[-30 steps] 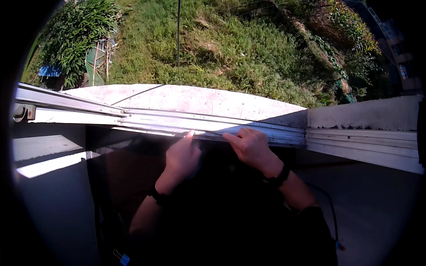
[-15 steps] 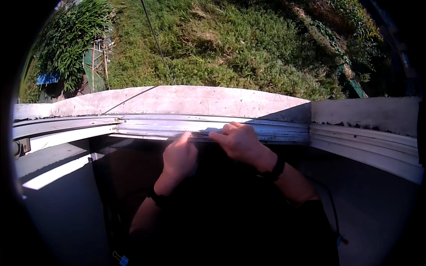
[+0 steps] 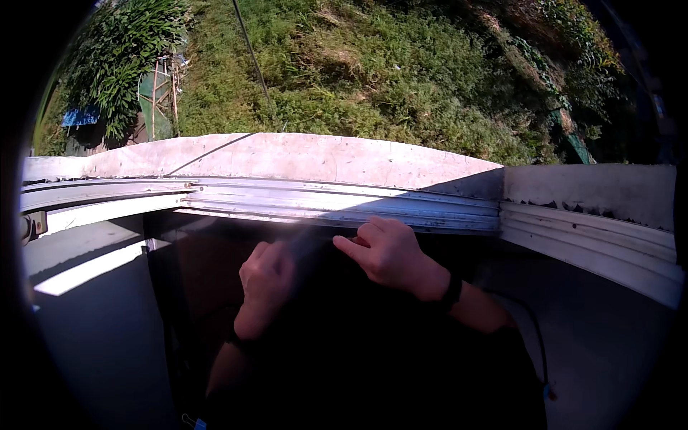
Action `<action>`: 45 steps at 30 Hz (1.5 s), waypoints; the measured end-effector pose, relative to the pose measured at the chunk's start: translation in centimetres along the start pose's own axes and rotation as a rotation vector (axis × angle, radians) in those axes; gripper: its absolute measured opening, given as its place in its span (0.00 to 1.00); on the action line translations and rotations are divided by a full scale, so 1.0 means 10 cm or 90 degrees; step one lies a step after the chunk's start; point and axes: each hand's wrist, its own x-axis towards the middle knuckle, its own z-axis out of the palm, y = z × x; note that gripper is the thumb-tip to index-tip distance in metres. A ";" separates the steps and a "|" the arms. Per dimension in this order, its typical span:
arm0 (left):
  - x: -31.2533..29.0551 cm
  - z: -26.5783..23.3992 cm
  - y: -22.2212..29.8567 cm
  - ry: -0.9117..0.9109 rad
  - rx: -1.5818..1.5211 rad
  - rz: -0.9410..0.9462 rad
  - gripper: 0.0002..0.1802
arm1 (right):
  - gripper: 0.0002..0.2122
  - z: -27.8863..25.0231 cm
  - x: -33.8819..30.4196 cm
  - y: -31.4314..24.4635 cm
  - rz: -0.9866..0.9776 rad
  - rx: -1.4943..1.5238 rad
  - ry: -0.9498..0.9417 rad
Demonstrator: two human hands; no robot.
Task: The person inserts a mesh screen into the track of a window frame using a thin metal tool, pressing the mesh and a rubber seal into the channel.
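My left hand [image 3: 265, 283] is curled closed, its fingertips blurred by motion. It is over the dark area on my side of the white window track [image 3: 287, 203], apart from the track. My right hand [image 3: 394, 258] is closed, thumb pointing left, just at the near edge of the track. A faint pale, see-through smear [image 3: 304, 244] shows between the two hands; I cannot make out what it is. What the fingers of either hand hold, if anything, is hidden.
A pale concrete ledge [image 3: 322, 154] runs beyond the track, with grass [image 3: 373, 86] below. White frame pieces bend away at left and right [image 3: 588, 226]. A metal latch [image 3: 34, 226] is at far left. A dark cable [image 3: 539, 337] hangs at right; a blue binder clip [image 3: 199, 423] is at the bottom.
My left hand has moved down and left, away from the track. My right hand has dropped slightly toward me, off the track's surface. The hands are farther apart.
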 end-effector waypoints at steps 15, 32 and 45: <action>0.34 0.18 0.05 -0.181 0.112 -0.053 0.23 | 0.13 -0.05 0.19 0.23 0.023 -0.081 -0.093; 0.00 0.02 -0.13 -0.052 -0.021 0.051 0.14 | 0.08 -0.08 -0.16 -0.08 0.172 0.042 -0.059; -0.08 -0.47 0.30 -0.149 -0.710 -0.218 0.07 | 0.18 1.09 -0.69 0.01 0.219 0.363 0.052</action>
